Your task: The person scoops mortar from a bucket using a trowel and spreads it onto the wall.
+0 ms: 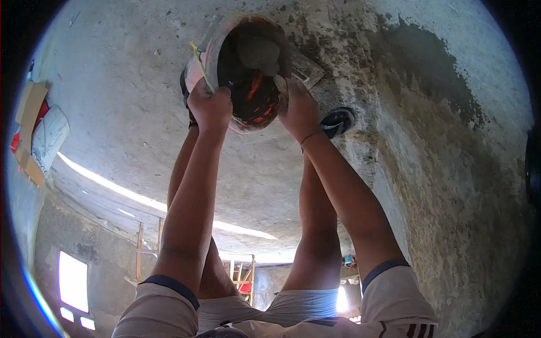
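A round bucket (pixel 213 55), crusted with pale mortar, is tilted so that its mouth faces me. Inside it a lump of wet grey mortar (pixel 258 54) clings near the upper part, and orange-red streaks show through the dark lower wall. My left hand (pixel 211 105) is closed on the bucket's left rim, beside a yellow cord or handle (pixel 198 58). At the right rim my right hand (pixel 300 109) is closed around what looks like a flat-bladed trowel (pixel 306 71); its grip is mostly hidden. Whether those fingers also press the bucket is unclear.
Rough concrete floor (pixel 129 107) lies under the bucket. My sandalled foot (pixel 337 121) stands just right of it. A stained, partly damp wall (pixel 451 186) rises on the right. An open cardboard box (pixel 31 107) sits far left; wooden frames (pixel 243 274) stand behind my legs.
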Tool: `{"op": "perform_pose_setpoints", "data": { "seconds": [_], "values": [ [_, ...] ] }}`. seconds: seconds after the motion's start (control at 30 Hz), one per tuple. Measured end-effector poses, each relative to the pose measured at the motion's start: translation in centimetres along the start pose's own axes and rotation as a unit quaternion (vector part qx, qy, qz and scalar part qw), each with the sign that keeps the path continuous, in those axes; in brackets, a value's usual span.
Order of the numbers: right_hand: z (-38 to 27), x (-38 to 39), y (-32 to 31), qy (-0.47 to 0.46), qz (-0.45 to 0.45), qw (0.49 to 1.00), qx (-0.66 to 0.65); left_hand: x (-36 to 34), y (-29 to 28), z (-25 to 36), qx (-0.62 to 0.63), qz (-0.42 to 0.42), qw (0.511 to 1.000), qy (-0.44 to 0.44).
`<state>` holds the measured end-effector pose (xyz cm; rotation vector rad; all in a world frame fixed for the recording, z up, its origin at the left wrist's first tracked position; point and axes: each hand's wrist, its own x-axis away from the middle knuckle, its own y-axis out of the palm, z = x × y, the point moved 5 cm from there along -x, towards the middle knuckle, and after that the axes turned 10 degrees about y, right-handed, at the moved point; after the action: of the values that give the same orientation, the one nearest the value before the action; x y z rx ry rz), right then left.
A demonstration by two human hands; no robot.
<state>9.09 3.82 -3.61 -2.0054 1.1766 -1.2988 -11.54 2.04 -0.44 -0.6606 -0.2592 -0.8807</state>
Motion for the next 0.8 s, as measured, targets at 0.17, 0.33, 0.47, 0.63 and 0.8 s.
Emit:
{"op": "perform_pose_setpoints", "data": {
  "seconds": [0.17,0.33,0.47,0.63,0.8],
  "values": [
    [2.7,1.4,-2.3,-0.019,0.007,0.999,-0.031,-0.1,0.4,-0.6,-0.004,0.006,1.000,0.019],
    [5.6,5.7,-6.1,0.037,0.000,0.997,-0.062,0.0,0.9,-3.0,0.048,0.010,0.997,-0.059],
    [5.4,9.8,-9.9,0.044,0.090,0.983,-0.155,-0.6,-0.5,-3.2,0.029,0.035,0.997,-0.066],
    [8.3,14.3,-15.8,0.140,0.100,0.969,-0.177,-0.9,0.2,-2.3,-0.077,-0.011,0.997,-0.003],
    [10.3,17.3,-18.3,0.228,0.127,0.920,-0.291,-0.2,0.6,-0.4,-0.070,0.008,0.997,-0.025]
  ]
}}
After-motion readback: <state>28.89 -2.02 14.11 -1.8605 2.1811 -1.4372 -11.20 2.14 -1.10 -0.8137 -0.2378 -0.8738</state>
